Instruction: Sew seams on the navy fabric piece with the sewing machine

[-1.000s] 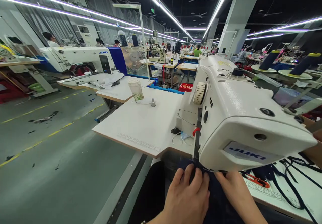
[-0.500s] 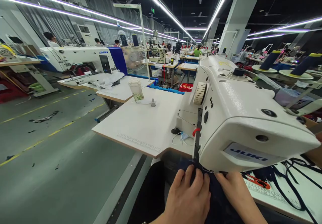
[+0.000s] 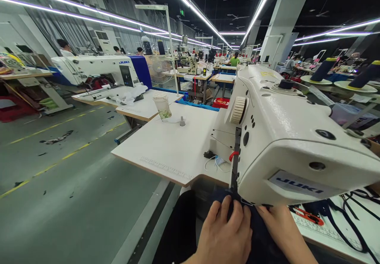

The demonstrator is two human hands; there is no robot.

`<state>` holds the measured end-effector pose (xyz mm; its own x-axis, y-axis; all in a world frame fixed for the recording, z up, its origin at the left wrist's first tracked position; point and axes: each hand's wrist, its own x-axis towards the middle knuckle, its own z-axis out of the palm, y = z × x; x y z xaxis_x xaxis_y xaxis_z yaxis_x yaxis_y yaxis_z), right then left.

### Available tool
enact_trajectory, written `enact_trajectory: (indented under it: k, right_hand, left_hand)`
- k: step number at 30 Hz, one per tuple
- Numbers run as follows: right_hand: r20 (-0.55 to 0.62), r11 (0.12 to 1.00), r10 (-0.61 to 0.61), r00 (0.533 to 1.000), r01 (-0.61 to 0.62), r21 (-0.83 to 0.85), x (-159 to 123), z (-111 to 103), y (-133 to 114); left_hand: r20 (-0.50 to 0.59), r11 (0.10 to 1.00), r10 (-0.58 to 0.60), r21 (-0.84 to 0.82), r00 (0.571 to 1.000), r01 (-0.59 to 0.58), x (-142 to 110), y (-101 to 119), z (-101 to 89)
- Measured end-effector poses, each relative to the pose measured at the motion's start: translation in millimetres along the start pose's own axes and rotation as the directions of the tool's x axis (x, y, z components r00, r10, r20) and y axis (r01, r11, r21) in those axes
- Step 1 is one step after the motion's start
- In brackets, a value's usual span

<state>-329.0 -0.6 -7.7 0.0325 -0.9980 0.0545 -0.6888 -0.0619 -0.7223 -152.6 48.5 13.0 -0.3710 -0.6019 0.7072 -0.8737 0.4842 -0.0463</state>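
Observation:
A white JUKI sewing machine (image 3: 285, 137) fills the right half of the view on a white table (image 3: 169, 145). Dark navy fabric (image 3: 258, 232) lies under its head at the bottom. My left hand (image 3: 225, 236) rests flat on the fabric, fingers stretched toward the needle area. My right hand (image 3: 279, 228) presses the same fabric from the right, fingers extended under the machine head. The needle is hidden by the machine head.
A plastic cup (image 3: 162, 106) and a small grey cone (image 3: 181, 121) stand on the table's far side. Orange-handled snips (image 3: 308, 216) and dark straps (image 3: 341, 220) lie at right. Thread cones (image 3: 322, 71) stand behind. An aisle floor (image 3: 59, 185) runs left; other machines and people sit beyond.
The camera shifted slightly, so everything sits a little lower and to the right in view. Both hands stay on the fabric, nudged a bit toward the machine.

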Motion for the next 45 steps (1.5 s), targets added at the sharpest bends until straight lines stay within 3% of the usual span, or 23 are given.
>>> enact_trajectory:
  k: [7, 23, 29, 35, 45]
  right_hand:
    - [-0.002, 0.996, -0.041, 0.999, 0.041, -0.078, 0, 4, 10]
    - [-0.011, 0.997, 0.039, 0.999, -0.04, -0.062, 0, -2, -7]
    - [-0.018, 1.0, -0.011, 1.0, 0.011, -0.026, 0, -3, -4]
    - [-0.126, 0.992, -0.082, 0.989, 0.069, -0.102, 1, -4, -4]
    - [-0.014, 0.965, -0.157, 0.987, 0.15, -0.216, 7, 4, 23]
  left_hand:
    - [0.001, 1.0, 0.005, 0.008, 1.0, -0.005, -1, 1, 0.2]
    - [0.007, 1.0, -0.021, -0.015, 1.0, 0.021, -4, 0, 5.1]
    - [0.028, 1.0, -0.02, -0.006, 0.999, 0.02, -6, 1, 5.3]
    - [-0.013, 1.0, -0.012, 0.019, 1.0, 0.012, -3, 2, 3.9]
    - [-0.038, 0.999, -0.008, 0.036, 0.999, 0.01, -1, -2, 1.0]
